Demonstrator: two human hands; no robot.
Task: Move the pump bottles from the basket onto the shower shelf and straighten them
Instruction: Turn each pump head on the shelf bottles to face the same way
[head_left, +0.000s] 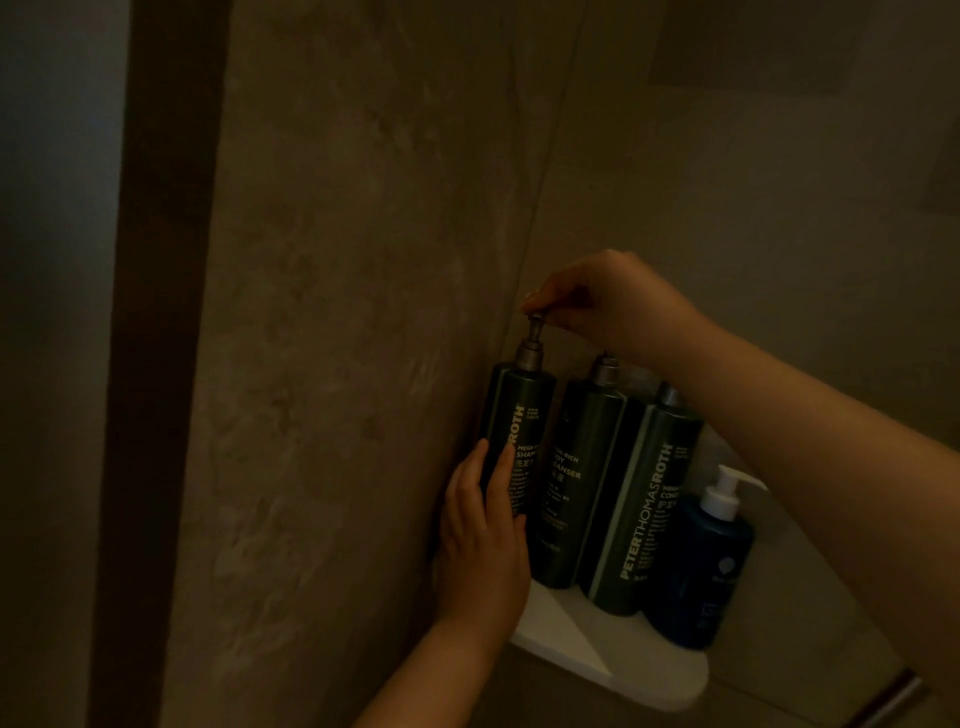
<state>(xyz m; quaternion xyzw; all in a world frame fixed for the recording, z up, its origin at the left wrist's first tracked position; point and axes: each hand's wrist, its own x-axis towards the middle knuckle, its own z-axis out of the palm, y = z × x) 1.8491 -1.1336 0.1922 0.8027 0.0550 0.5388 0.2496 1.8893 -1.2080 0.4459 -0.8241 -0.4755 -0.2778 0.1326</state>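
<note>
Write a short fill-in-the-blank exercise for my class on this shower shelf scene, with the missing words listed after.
1. The left hand grips the body of the ____ bottle.
2. The right hand pinches that bottle's ____.
3. The bottle with the white pump is ____ in colour.
4. The shelf holds ____ bottles.

Missing words: shampoo; pump; blue; four

left hand (480, 535) grips shampoo bottle (514, 436) | right hand (608, 306) pinches its pump

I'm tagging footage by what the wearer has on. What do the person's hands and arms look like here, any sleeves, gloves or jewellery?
Both the left hand and the right hand are bare, with no gloves. Both forearms are uncovered as far as the picture shows, so no sleeves appear. No ring, watch or bracelet shows, though the light is dim.
</note>
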